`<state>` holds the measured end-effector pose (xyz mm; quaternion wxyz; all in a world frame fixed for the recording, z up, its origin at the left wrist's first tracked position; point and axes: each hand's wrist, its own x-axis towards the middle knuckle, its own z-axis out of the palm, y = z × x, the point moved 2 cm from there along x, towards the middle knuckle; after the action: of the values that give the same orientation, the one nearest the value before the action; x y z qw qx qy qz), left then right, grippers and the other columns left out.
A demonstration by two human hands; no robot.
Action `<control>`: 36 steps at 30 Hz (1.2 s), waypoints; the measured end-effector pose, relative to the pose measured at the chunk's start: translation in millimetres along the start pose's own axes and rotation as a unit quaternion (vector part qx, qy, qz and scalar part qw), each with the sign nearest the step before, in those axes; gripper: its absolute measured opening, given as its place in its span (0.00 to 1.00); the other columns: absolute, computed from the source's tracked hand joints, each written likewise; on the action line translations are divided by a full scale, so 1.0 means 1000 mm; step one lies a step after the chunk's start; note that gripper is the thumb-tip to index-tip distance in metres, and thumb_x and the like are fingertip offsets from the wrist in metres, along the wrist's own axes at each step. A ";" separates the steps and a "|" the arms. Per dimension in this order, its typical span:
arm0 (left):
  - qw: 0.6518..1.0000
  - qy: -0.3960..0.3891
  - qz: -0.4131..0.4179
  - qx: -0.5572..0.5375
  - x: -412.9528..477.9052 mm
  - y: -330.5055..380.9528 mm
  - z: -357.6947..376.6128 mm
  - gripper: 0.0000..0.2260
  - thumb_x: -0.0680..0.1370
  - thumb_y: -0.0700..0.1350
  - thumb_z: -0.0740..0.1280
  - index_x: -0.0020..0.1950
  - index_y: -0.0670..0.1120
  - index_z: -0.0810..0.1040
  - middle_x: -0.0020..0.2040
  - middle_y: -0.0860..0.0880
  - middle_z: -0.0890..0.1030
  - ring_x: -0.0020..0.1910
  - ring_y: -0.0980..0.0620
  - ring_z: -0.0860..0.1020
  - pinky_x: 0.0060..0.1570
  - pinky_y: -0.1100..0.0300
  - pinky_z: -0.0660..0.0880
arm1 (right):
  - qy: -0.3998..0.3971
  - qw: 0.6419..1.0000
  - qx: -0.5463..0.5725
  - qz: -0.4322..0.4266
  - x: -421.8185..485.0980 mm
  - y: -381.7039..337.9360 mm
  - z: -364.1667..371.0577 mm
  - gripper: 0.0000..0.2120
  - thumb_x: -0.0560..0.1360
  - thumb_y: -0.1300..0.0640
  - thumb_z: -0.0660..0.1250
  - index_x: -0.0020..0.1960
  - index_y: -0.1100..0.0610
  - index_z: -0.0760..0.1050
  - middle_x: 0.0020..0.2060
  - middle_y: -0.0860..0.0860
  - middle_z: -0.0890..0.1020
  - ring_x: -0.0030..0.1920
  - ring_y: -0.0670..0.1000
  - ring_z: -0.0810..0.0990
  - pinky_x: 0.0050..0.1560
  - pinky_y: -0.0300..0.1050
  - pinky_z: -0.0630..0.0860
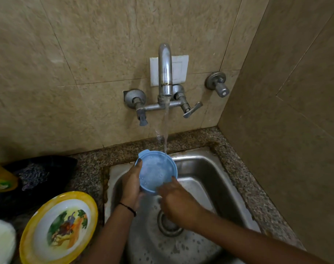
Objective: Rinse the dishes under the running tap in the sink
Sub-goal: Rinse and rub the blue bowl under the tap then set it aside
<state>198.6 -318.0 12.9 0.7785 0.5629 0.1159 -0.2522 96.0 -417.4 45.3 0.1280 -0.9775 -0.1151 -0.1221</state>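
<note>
Beige tiled walls [86, 54]; granite counter [244, 178]

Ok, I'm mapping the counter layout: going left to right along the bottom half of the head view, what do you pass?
White dish at the edge → yellow-rimmed plate → left hand → blue container → right hand → sink's right wall → granite counter edge.
</note>
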 end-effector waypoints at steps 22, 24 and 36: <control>0.996 0.050 -0.043 0.064 -0.022 -0.011 0.001 0.18 0.74 0.64 0.65 0.53 0.53 0.80 0.53 0.49 0.83 0.51 0.46 0.81 0.52 0.37 0.78 | -0.025 0.940 0.253 0.228 0.096 0.066 -0.033 0.06 0.69 0.64 0.73 0.46 0.63 0.84 0.45 0.56 0.85 0.45 0.48 0.82 0.50 0.36 0.74; 0.996 0.054 -0.038 0.068 -0.022 -0.006 0.004 0.19 0.73 0.64 0.66 0.54 0.52 0.81 0.53 0.50 0.83 0.51 0.46 0.82 0.52 0.38 0.79 | -0.049 0.956 0.220 0.189 0.103 0.068 -0.037 0.06 0.69 0.62 0.74 0.45 0.62 0.84 0.44 0.55 0.86 0.45 0.49 0.83 0.48 0.37 0.75; 0.636 0.183 0.456 0.595 -0.039 0.025 -0.005 0.23 0.72 0.58 0.63 0.64 0.52 0.79 0.57 0.42 0.79 0.46 0.40 0.81 0.32 0.54 0.78 | -0.027 0.912 0.256 0.318 0.070 0.059 -0.007 0.08 0.75 0.59 0.67 0.51 0.58 0.82 0.45 0.56 0.85 0.42 0.49 0.81 0.41 0.39 0.74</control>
<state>179.2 -297.2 49.2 0.2542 0.9203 -0.1906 0.2280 175.7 -461.7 57.4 0.4024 -0.8991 0.1715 -0.0148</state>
